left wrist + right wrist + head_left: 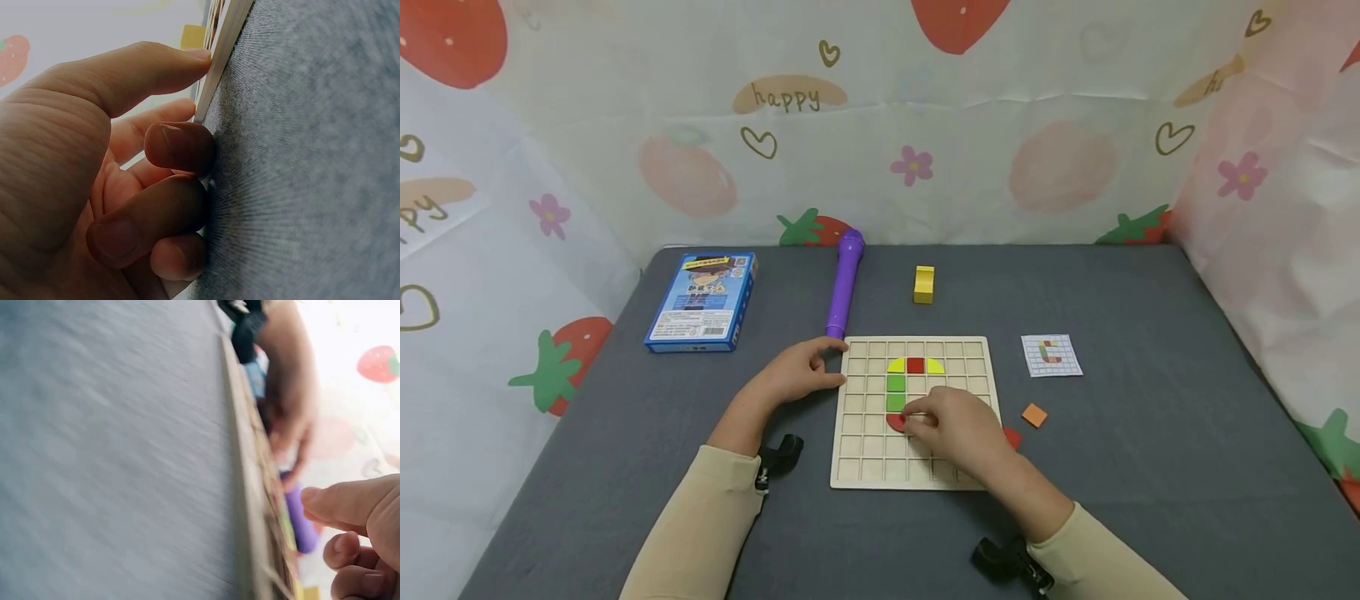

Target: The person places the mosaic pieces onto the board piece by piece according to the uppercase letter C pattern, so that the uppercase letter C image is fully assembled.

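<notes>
A pale wooden grid board (pixel 857 450) lies flat in front of me. In its cells sit a red square (pixel 915 365) between two yellow rounded pieces (pixel 897 366), and two green squares (pixel 896 383) down the left. Under them is a red rounded piece (pixel 894 422). My right hand (pixel 958 421) reaches over the board, thumb and index fingertips right at this piece; the right wrist view shows nothing between them. My left hand (pixel 793 371) touches the board's left edge with thumb (pixel 169 69) and index finger, its other fingers curled near the cloth.
Right of the board lie an orange piece (pixel 1034 415), a red piece (pixel 1012 437) partly hidden by my right wrist, and a pattern card (pixel 1051 356). Behind stand a yellow block (pixel 923 284), a purple microphone-shaped stick (pixel 846 283) and a blue box (pixel 702 302).
</notes>
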`<action>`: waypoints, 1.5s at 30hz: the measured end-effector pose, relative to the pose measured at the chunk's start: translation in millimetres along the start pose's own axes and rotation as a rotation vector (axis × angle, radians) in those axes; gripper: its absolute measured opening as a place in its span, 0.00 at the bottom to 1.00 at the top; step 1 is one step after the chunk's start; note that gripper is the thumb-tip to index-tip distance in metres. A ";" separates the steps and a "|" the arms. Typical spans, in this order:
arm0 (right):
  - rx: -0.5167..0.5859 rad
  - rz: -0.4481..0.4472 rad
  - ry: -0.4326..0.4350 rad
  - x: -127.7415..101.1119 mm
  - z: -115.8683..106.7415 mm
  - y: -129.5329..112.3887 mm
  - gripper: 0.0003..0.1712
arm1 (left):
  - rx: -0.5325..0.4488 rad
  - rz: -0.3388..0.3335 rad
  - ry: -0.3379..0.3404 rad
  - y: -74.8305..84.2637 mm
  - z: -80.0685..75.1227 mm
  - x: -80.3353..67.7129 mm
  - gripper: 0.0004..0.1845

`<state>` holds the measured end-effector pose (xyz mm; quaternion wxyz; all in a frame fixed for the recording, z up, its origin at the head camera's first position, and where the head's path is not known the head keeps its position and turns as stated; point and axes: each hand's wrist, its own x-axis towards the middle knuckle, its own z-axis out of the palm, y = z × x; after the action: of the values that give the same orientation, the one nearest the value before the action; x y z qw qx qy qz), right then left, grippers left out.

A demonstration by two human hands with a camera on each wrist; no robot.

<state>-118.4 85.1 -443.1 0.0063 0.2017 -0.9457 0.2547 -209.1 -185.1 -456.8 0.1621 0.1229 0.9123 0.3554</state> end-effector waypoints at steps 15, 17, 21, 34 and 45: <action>0.016 0.292 -0.266 -4.3 -85.5 60.3 0.16 | -0.012 -0.010 -0.013 -1.7 -1.2 -3.6 0.26; -0.027 0.338 -0.291 -5.8 -91.8 65.6 0.16 | -0.013 -0.010 -0.014 -2.0 -1.4 -4.0 0.26; -0.107 0.406 -0.322 -7.8 -98.7 71.2 0.13 | -0.011 -0.016 -0.009 -3.0 -0.9 -3.7 0.26; -0.176 0.419 -0.349 -9.0 -86.3 78.0 0.06 | -0.039 0.011 0.001 -3.1 -0.1 -3.0 0.27; -0.044 0.236 -0.087 -2.9 -81.2 68.9 0.10 | -0.032 -0.001 -0.003 -3.2 0.5 -3.3 0.27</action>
<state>-149.6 179.9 -405.8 -0.0604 0.0996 -0.9676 0.2239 -206.2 -188.3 -458.7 0.1655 0.1201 0.9063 0.3698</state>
